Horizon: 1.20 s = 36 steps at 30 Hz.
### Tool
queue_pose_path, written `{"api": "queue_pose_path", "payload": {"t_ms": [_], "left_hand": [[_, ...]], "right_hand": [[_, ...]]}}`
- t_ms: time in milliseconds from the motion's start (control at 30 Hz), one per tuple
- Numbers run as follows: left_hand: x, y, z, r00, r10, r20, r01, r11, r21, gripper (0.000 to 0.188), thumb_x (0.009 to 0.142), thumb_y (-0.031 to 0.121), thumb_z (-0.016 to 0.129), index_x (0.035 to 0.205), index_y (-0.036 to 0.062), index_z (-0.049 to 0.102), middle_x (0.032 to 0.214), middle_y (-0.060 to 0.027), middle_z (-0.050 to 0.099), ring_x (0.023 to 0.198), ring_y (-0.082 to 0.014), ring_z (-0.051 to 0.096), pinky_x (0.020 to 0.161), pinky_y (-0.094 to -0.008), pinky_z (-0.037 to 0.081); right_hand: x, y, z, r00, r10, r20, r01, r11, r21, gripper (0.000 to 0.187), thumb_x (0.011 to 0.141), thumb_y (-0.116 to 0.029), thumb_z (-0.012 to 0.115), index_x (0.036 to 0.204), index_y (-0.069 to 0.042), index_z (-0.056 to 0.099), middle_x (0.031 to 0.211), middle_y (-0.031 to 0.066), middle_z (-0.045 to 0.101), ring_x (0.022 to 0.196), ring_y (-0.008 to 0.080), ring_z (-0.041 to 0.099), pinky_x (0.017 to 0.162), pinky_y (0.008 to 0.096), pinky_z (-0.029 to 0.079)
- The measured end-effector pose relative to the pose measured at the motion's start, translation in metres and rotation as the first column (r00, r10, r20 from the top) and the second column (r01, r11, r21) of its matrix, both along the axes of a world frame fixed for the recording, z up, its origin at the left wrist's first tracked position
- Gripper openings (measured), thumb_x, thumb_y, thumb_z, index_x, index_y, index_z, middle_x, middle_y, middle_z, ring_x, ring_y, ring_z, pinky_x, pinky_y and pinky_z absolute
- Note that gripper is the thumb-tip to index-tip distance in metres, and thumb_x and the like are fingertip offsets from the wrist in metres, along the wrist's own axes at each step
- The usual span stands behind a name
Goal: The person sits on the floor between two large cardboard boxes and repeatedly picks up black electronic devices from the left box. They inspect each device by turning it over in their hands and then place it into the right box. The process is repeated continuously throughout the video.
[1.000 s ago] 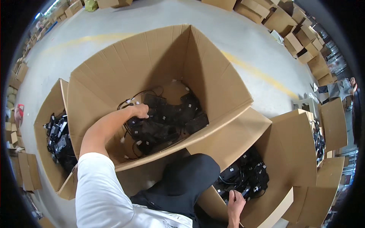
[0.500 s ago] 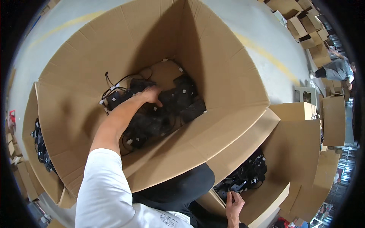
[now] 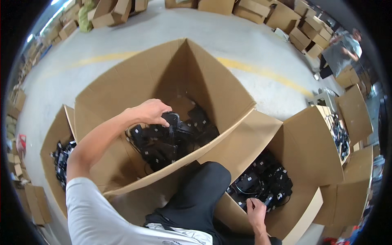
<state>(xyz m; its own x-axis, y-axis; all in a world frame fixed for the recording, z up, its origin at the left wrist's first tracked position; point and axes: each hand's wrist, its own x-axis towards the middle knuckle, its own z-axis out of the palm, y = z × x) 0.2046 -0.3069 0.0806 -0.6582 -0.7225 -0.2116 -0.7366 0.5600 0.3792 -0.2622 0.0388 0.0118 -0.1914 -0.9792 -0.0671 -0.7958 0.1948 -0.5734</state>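
In the head view, we see the left hand (image 3: 153,111) reaching into the big box (image 3: 134,85), its thumb and fingers closed on the upper edge of a black part (image 3: 172,119). The part hangs beneath the fingertips, over the pile (image 3: 157,153) of similar black pieces at the bottom of the box.

The right hand (image 3: 256,210) is well apart from it, at the near edge of the right box (image 3: 314,151), beside the black parts there (image 3: 271,175). Its fingers are curled in; we cannot tell whether they grip anything.

For writing, we find little to go by. Small white tags (image 3: 249,179) dot the black parts, too small for us to make out any print. The white shirt (image 3: 102,214) has dark print (image 3: 169,242) near the lower edge of the view, cut off and unreadable at this angle. On the walls of the big box we can read no lettering.

To the left, we see another box (image 3: 61,126) with dark parts (image 3: 62,163) inside. At the far right, more parts (image 3: 341,139) lie in a further box. Beyond, a co-worker (image 3: 345,53) stands on the grey floor (image 3: 171,26), past a yellow stripe (image 3: 261,71).
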Motion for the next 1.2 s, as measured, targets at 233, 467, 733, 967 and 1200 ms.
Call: {"api": "queue_pose_path", "payload": {"t_ms": [233,467,733,967,1200], "left_hand": [[-0.017,0.083,0.199,0.959,0.02,-0.281,-0.067,0.985,-0.157,0.034,0.078,0.023,0.085,0.1,0.002,0.069,0.076,-0.011,0.067,0.072,-0.0237,0.062,0.069,-0.0357,0.049],[-0.068,0.15,0.302,0.946,-0.178,-0.272,0.063,0.921,-0.383,0.037,0.072,0.015,0.091,0.101,0.0028,0.072,0.078,-0.0053,0.069,0.071,-0.0122,0.06,0.068,-0.03,0.049],[-0.134,0.169,0.279,0.84,-0.16,-0.519,0.183,0.983,-0.007,0.044,0.072,0.014,0.092,0.11,0.0011,0.073,0.092,-0.0013,0.074,0.081,-0.0098,0.067,0.079,-0.0254,0.053],[-0.188,0.157,0.162,0.588,0.453,-0.67,0.145,0.756,0.639,0.05,0.086,0.02,0.083,0.123,-0.0032,0.06,0.108,-0.0079,0.07,0.095,-0.0154,0.069,0.088,-0.0314,0.056],[-0.235,0.169,0.161,0.813,0.045,-0.581,0.305,0.817,0.489,0.052,0.083,0.018,0.085,0.126,-0.0023,0.062,0.111,-0.004,0.069,0.102,-0.013,0.065,0.095,-0.0316,0.052]], "right_hand": [[0.01,-0.036,0.047,0.977,0.208,0.053,-0.19,0.951,-0.242,0.014,0.087,-0.009,0.074,0.098,0.0,0.072,0.091,0.0168,0.072,0.082,0.0341,0.07,0.073,0.0396,0.056],[0.089,-0.089,0.159,0.901,0.39,0.19,-0.13,0.661,-0.739,0.11,0.069,-0.03,0.093,0.154,0.0,0.03,0.151,0.0263,0.041,0.139,0.0441,0.041,0.117,0.0477,0.036],[0.078,-0.079,0.136,0.883,0.346,0.318,-0.015,0.696,-0.717,0.047,0.081,0.002,0.076,0.125,0.002,0.06,0.101,0.0126,0.071,0.092,0.0296,0.07,0.082,0.0379,0.055],[-0.033,-0.043,0.125,0.274,-0.076,0.959,0.61,0.784,-0.113,0.022,0.096,-0.012,0.07,0.115,-0.004,0.065,0.102,0.0037,0.068,0.092,0.015,0.067,0.071,0.0341,0.062],[-0.081,0.004,0.131,0.615,-0.139,0.776,0.407,0.899,-0.161,0.029,0.092,-0.015,0.071,0.115,0.003,0.066,0.101,0.0059,0.07,0.091,0.013,0.068,0.076,0.0306,0.061]]}}
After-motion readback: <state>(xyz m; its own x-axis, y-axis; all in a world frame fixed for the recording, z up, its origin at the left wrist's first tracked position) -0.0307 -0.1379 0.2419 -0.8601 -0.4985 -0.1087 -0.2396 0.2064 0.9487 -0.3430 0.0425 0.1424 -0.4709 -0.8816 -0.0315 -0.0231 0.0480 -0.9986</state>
